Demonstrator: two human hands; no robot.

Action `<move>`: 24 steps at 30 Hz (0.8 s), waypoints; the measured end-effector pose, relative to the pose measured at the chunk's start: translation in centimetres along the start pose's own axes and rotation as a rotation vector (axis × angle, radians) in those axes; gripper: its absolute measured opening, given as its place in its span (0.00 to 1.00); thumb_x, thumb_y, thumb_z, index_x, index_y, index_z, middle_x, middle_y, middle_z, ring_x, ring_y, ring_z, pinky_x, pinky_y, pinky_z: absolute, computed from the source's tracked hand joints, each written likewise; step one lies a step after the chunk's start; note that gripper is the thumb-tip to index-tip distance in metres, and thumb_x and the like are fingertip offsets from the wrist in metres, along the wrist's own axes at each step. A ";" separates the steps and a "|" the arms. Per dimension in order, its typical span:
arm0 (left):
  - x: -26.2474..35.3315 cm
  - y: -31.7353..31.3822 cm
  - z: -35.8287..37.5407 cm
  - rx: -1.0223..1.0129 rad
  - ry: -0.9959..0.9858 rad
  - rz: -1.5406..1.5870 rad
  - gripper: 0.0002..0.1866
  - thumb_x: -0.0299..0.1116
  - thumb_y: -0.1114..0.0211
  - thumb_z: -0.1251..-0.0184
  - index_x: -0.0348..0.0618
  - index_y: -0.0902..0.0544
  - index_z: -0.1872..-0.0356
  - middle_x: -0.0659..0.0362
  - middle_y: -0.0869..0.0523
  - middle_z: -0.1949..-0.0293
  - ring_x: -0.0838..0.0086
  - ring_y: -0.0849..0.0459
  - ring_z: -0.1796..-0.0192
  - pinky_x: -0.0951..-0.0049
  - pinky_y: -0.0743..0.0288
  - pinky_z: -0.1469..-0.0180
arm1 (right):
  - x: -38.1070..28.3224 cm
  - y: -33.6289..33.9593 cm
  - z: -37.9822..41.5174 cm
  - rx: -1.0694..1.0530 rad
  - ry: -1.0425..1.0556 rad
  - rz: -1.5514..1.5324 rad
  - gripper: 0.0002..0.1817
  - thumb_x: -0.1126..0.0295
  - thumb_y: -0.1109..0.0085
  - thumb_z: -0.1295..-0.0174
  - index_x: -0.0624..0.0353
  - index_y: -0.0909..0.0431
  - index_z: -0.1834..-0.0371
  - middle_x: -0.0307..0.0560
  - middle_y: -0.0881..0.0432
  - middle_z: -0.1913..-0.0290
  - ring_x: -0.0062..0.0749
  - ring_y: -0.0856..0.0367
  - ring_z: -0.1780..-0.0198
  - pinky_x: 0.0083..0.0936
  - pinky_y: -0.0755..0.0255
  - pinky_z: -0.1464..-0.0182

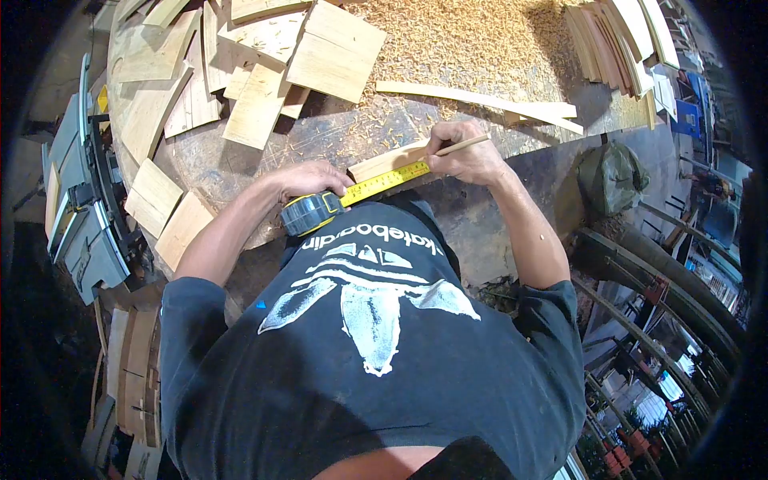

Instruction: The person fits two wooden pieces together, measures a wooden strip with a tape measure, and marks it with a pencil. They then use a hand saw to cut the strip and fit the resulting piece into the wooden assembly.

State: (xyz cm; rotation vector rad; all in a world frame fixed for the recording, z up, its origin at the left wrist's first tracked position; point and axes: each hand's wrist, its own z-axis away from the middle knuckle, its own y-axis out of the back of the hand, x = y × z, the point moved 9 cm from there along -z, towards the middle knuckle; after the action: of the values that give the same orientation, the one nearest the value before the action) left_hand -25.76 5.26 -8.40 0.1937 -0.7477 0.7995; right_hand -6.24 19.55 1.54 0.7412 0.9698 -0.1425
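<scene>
My left hand (314,179) is closed at the near end of the pulled-out tape, its fingers pressed on the yellow blade and the wood end. Right beside it, against my shirt, sits the black and yellow tape measure (310,214). The yellow blade lies along a short wooden piece (390,162) at the bench edge. My right hand (466,152) is closed around a pencil (466,144), which points out to the right. Its lower fingers meet the far end of the blade and wood, hiding the tape's tip.
Cut boards (336,50) are heaped on the workbench (352,120) at the left. Wood shavings (472,40) cover its back, with a thin strip (480,102) in front. Curved slats (612,48) stand at the far right. A green bag (612,178) hangs by the right edge.
</scene>
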 end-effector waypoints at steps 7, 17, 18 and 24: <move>-0.1 0.0 0.1 0.018 0.026 0.039 0.24 0.36 0.32 0.33 0.32 0.13 0.39 0.49 0.10 0.39 0.64 0.14 0.37 0.68 0.28 0.29 | -0.1 0.0 -0.1 0.012 0.025 0.035 0.06 0.73 0.29 0.51 0.61 0.17 0.74 0.48 0.15 0.74 0.35 0.15 0.71 0.34 0.23 0.66; -0.1 0.2 -0.1 0.025 0.008 -0.054 0.23 0.35 0.33 0.32 0.35 0.12 0.38 0.51 0.09 0.40 0.66 0.14 0.37 0.69 0.28 0.29 | -0.5 0.0 0.0 0.015 0.037 0.056 0.06 0.72 0.30 0.51 0.61 0.17 0.73 0.49 0.16 0.74 0.37 0.15 0.70 0.36 0.23 0.64; -0.1 0.2 0.0 0.024 0.029 -0.021 0.23 0.35 0.33 0.32 0.35 0.12 0.38 0.51 0.09 0.40 0.66 0.14 0.37 0.69 0.28 0.29 | -0.4 0.0 0.0 0.016 0.039 0.057 0.06 0.72 0.30 0.51 0.61 0.17 0.73 0.49 0.15 0.74 0.37 0.15 0.70 0.36 0.23 0.64; -1.2 0.2 -0.6 0.019 -0.006 0.000 0.25 0.41 0.34 0.32 0.41 0.12 0.37 0.49 0.10 0.38 0.65 0.14 0.37 0.70 0.27 0.30 | -0.4 0.0 0.1 0.002 0.006 0.043 0.06 0.72 0.30 0.51 0.61 0.17 0.73 0.49 0.15 0.73 0.37 0.14 0.69 0.36 0.23 0.64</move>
State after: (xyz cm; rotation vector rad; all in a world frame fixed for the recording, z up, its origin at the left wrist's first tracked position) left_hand -26.18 4.96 -9.70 0.2136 -0.7457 0.8068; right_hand -6.40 19.43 1.90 0.7644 0.9588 -0.1039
